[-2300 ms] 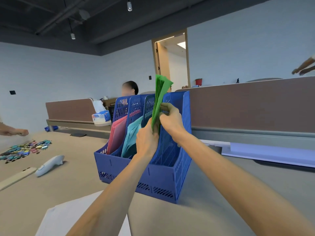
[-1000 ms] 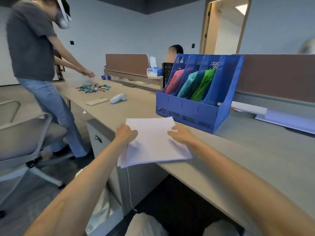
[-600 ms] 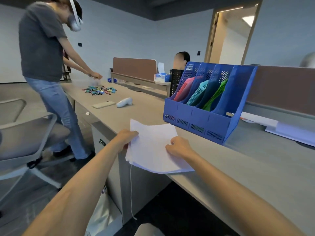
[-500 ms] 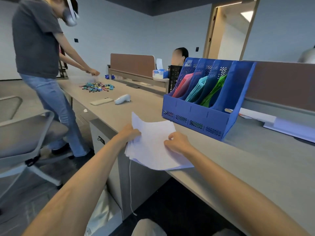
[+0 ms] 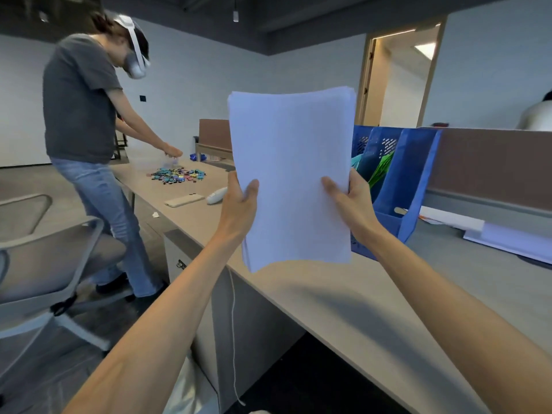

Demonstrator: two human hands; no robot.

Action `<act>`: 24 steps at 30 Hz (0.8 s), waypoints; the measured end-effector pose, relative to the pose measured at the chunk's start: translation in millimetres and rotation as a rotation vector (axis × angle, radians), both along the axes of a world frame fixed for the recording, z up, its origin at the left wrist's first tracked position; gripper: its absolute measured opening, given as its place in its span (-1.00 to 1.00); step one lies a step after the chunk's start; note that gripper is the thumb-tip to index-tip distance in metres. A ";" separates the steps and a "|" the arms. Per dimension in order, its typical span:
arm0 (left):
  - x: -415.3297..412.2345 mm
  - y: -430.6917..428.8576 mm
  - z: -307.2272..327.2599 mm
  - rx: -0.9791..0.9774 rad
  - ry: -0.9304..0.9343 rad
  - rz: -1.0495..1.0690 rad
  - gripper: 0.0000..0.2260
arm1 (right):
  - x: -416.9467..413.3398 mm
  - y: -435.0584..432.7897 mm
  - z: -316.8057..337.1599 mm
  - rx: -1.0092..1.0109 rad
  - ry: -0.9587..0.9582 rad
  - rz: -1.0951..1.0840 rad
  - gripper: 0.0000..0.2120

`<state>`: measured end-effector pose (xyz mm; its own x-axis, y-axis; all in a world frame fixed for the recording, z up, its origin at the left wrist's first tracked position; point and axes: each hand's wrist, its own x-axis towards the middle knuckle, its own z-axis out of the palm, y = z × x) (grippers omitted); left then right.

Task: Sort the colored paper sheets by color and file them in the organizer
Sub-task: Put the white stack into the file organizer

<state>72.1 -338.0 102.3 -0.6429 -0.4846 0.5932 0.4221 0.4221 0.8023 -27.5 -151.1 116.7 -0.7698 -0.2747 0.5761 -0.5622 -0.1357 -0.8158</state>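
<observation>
You hold a stack of white paper upright in front of you, lifted off the desk, with its bottom edge hanging above the desk's near edge. Your left hand grips the stack's left edge low down, thumb lying across the front. Your right hand grips the right edge at about the same height, thumb also on the front and fingers curled behind. The sheets bow slightly and their top edges are fanned a little at the upper right corner.

The blue organizer stands on the desk just behind and to the right of the stack, which hides its left part. In the slots you can see, teal sheets lean beside green sheets, and the slot at the far right shows no paper.

Further along the desk to the left lie a white controller, a flat beige slab and a pile of small coloured pieces. Another person in a headset stands bent over that pile, a hand just above it. A grey chair sits at the lower left, and a thin white cable hangs down the desk front.
</observation>
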 end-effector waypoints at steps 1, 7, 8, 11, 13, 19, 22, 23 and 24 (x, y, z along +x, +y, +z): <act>-3.1 4.4 3.3 0.015 0.004 -0.004 -0.84 | -0.9 4.8 -0.3 -0.015 0.008 -0.017 -0.82; -21.2 19.7 9.8 -0.014 -0.135 -0.013 -0.74 | -11.2 20.3 -10.4 -0.073 -0.027 -0.126 -0.66; -23.5 22.1 13.9 -0.032 -0.144 -0.001 -0.77 | -11.4 18.9 -7.7 -0.067 -0.005 -0.133 -0.69; -28.2 26.9 27.0 -0.058 -0.046 0.028 -0.82 | -9.7 17.5 6.9 -0.065 0.070 -0.164 -0.77; -28.8 27.5 23.9 0.043 0.014 0.022 -0.79 | -8.4 22.0 8.6 -0.120 0.051 -0.143 -0.78; -21.5 27.8 -26.7 0.346 -0.258 -0.259 -0.67 | -4.8 35.7 -44.3 0.039 -0.201 -0.006 -0.90; -29.5 34.2 -12.1 0.381 -0.276 -0.330 -0.73 | -14.2 43.6 -28.8 0.050 -0.113 -0.049 -0.89; -31.9 37.8 -4.1 0.364 -0.267 -0.359 -0.75 | -17.1 46.0 -19.2 0.045 -0.087 -0.057 -0.89; -35.7 43.0 5.2 0.342 -0.255 -0.385 -0.78 | -20.5 49.4 -8.6 0.035 -0.070 -0.067 -0.88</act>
